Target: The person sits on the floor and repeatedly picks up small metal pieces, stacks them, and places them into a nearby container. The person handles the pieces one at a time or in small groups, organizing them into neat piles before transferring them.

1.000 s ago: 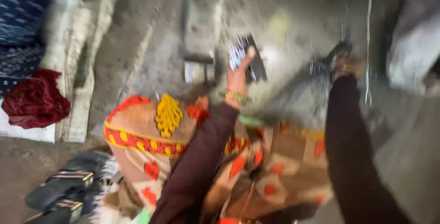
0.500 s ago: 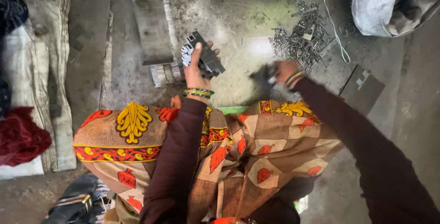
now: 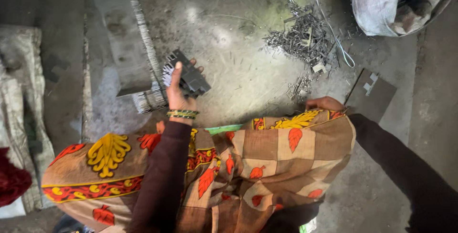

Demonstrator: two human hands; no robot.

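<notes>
Left hand [image 3: 179, 94] grips stacked metal plates [image 3: 187, 76]; right hand [image 3: 324, 103] rests on patterned cloth [image 3: 267, 156].

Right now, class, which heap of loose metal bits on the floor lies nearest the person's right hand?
The small heap just above the right hand; the big tangled heap lies farther up the floor.
</notes>
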